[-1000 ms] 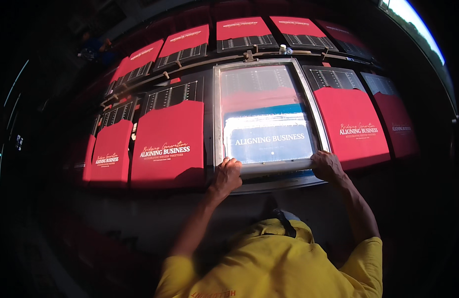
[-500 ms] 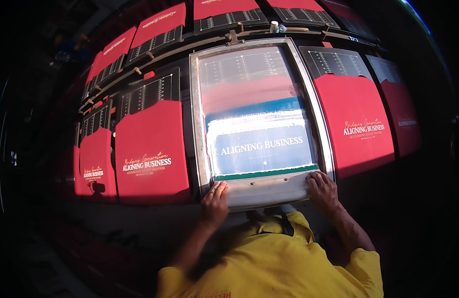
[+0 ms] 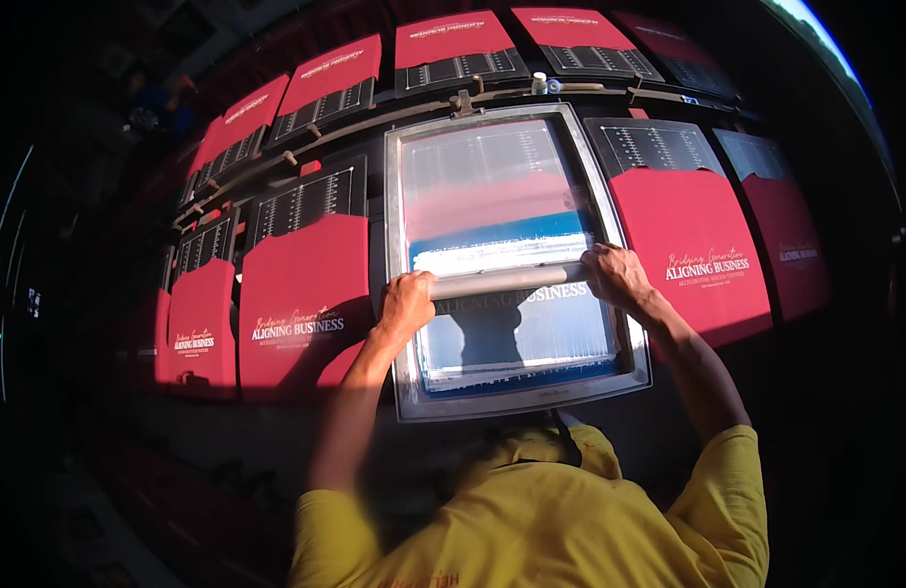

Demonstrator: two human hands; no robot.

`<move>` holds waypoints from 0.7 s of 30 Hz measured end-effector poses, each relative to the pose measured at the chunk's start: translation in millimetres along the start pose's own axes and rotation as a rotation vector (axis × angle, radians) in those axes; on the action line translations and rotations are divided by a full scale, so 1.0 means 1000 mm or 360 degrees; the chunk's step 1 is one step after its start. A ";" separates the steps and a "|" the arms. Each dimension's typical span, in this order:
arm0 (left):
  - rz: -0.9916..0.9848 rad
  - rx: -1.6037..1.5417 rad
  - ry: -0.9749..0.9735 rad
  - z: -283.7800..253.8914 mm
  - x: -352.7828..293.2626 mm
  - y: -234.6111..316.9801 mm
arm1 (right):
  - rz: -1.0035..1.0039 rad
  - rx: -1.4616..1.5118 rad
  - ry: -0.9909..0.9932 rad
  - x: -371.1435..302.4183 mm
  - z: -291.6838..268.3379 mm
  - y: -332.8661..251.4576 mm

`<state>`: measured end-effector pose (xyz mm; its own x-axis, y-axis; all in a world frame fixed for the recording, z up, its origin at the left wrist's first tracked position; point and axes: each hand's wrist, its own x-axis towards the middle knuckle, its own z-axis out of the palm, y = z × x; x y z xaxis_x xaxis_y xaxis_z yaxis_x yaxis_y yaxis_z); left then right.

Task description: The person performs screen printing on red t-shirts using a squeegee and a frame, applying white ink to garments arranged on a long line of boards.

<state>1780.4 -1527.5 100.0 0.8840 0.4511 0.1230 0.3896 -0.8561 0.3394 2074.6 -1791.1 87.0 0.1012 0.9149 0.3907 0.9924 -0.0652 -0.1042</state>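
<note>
A yellow shirt (image 3: 531, 519) fills the lower edge, its chest print cut off by the rim. From its sleeves the left forearm (image 3: 347, 416) rises steeply and leans inward, its lower stretch blurred; the right forearm (image 3: 703, 372) slants up and leftward, elbow out to the side. Beyond the shirt lies the framed screen (image 3: 531, 398), its near bar unheld. Over its mesh the left hand (image 3: 407, 302) and right hand (image 3: 618, 276) grip opposite ends of a pale squeegee (image 3: 507, 281), backs of the hands uppermost, the right a little farther off. The fingers of both are curled around it, closed in fists; their tips are out of sight behind the bar, as is its lower edge.

A dark shadow (image 3: 487, 328) covers part of the mesh this side of the squeegee, and the squeegee cuts across the lettering (image 3: 561, 292). White ink (image 3: 502, 252) lies just beyond it, then a blue band; farther up, a red garment shows only hazily through the mesh. Red garments on black boards flank the screen, one to the left (image 3: 311, 274), one to the right (image 3: 688, 230). Past a rail (image 3: 340, 137), the far row (image 3: 453, 39) has print too small to read. At far left, a dim blue shape (image 3: 159, 103) cannot be made out.
</note>
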 end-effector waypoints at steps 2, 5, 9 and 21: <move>0.0022 -0.0028 0.0103 -0.007 -0.024 0.014 | 0.0123 0.0064 -0.0085 -0.011 -0.016 -0.023; 0.0180 0.0054 0.0305 -0.008 -0.096 0.048 | 0.0125 0.0052 -0.0011 -0.068 -0.037 -0.076; 0.0110 0.0109 0.0143 0.002 -0.149 0.067 | 0.0249 0.0069 -0.0253 -0.111 -0.046 -0.110; 0.0163 0.0063 0.0228 0.023 -0.066 0.005 | 0.0283 0.0047 -0.0402 -0.037 -0.013 -0.059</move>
<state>1730.0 -1567.6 72.3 0.8748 0.3897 0.2879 0.3115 -0.9075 0.2818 2013.5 -1825.8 90.4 0.2487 0.9605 0.1249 0.9579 -0.2248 -0.1783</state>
